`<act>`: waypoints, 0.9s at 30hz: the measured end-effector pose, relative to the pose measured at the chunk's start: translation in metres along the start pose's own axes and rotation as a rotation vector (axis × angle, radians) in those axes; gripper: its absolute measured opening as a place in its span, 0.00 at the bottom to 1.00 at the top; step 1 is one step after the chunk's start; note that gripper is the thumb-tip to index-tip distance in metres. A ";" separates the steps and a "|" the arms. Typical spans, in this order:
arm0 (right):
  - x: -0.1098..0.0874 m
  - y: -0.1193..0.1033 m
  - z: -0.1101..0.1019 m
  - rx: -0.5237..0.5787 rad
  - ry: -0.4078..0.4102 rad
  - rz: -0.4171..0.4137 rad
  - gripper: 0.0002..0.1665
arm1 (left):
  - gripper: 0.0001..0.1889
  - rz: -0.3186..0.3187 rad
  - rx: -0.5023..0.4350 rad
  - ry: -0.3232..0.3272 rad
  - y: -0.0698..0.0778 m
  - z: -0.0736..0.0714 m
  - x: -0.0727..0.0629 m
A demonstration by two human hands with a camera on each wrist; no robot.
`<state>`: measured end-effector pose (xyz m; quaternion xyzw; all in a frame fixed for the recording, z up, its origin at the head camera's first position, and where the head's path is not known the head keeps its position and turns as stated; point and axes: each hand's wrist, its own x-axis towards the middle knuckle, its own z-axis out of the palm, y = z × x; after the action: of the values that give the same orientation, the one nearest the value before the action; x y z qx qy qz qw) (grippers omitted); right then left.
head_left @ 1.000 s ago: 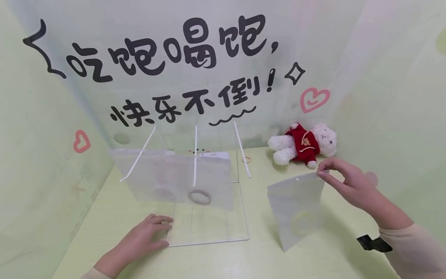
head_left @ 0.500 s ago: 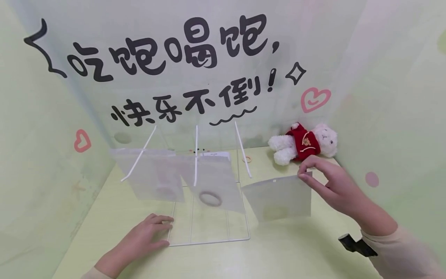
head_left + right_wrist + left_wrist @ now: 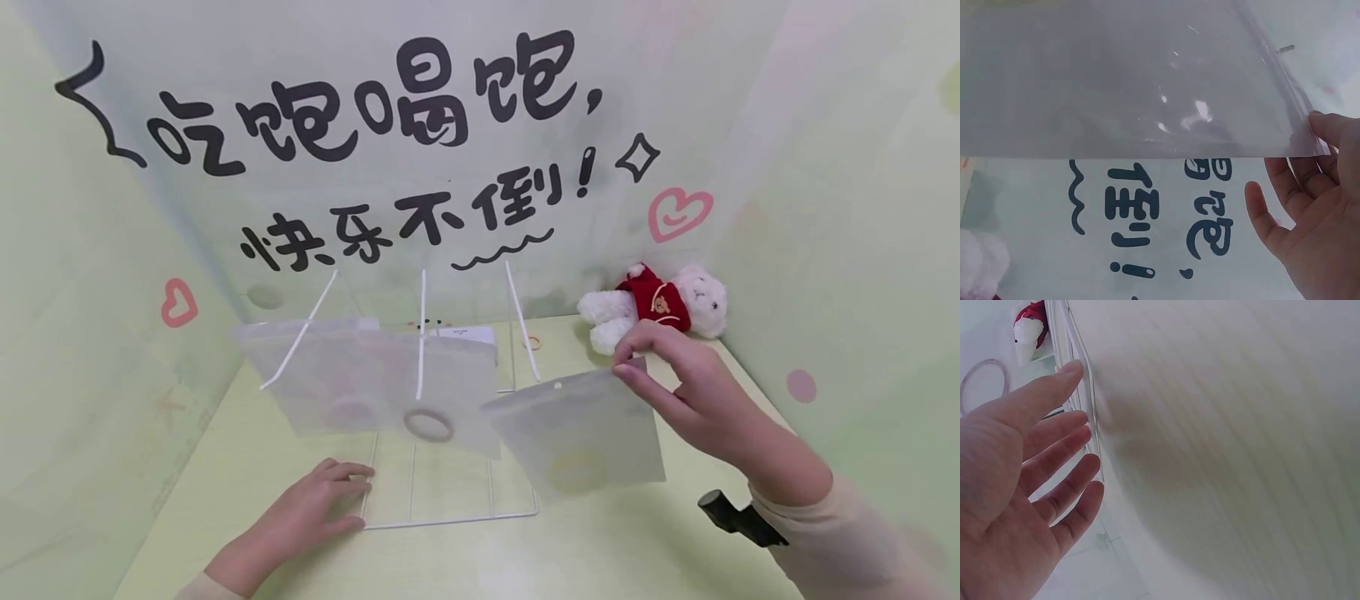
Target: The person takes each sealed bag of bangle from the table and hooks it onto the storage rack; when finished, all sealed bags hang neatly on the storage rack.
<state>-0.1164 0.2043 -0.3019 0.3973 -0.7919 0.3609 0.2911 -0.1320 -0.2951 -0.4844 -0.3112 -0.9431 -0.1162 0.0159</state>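
My right hand [image 3: 686, 392] pinches the top corner of a translucent zip bag [image 3: 562, 425] with a yellowish ring shape inside. The bag's small top hole faces the tip of the right prong on a white wire display rack [image 3: 450, 522]. In the right wrist view, thumb and fingers of the right hand [image 3: 1322, 200] grip the bag's edge [image 3: 1116, 87]. Similar bags hang on the other prongs: a left bag [image 3: 307, 375] with a pinkish ring, and a middle bag [image 3: 468, 383] with a brown ring. My left hand [image 3: 315, 504] rests its loosely bent fingertips against the rack's base.
A white plush bear [image 3: 656, 304] in a red hoodie lies at the back right. Behind the rack are a white box [image 3: 472, 335] and an orange ring [image 3: 531, 342]. Walls with black lettering and hearts close in the back and sides of the table.
My right hand has carried its bag leftward, up to the right prong's tip. The middle hanging bag has swung right and back. The left hand has stayed put at the rack's base.
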 end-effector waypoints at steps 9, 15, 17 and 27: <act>0.016 -0.013 0.005 0.028 0.035 -0.073 0.15 | 0.24 0.026 0.025 0.028 -0.003 0.004 0.000; 0.019 -0.009 0.010 0.042 0.071 -0.054 0.18 | 0.25 0.017 0.026 0.023 -0.004 0.007 0.001; 0.019 -0.007 0.012 0.038 0.078 -0.055 0.19 | 0.25 -0.002 0.022 0.005 -0.003 0.007 0.001; 0.021 0.008 0.023 0.027 0.105 -0.048 0.22 | 0.24 0.016 0.030 0.005 -0.001 0.002 0.002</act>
<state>-0.1383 0.1808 -0.3023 0.4008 -0.7608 0.3847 0.3355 -0.1341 -0.2946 -0.4869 -0.3181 -0.9422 -0.1028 0.0237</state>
